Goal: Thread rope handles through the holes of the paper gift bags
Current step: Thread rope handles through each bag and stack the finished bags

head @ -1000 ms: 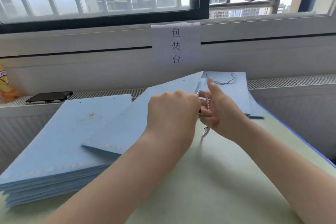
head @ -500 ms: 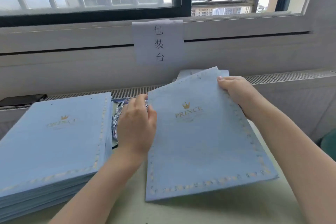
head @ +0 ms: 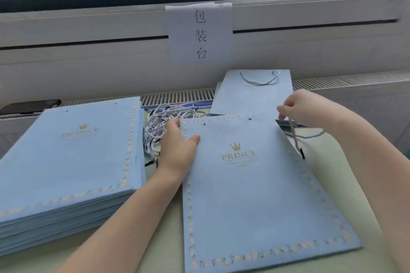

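A flat light-blue paper gift bag (head: 255,195) with a gold crown and the word PRINCE lies on the table in front of me, two punched holes near its top edge. My left hand (head: 177,146) rests on the bag's upper left corner, fingers reaching into a pile of blue-white rope handles (head: 164,126). My right hand (head: 304,108) pinches one rope handle (head: 295,137) at the bag's upper right corner; its black-tipped end hangs down beside the bag.
A thick stack of identical blue bags (head: 66,162) lies at the left. Bags with rope handles fitted (head: 255,91) lie at the back by the radiator grille. A paper sign (head: 199,33) hangs on the wall below the window. A dark phone (head: 28,106) sits far left.
The bag has been laid flat on the table. My right hand left the bag's top edge and now pinches a rope at its right corner. My left hand moved onto the bag's left corner.
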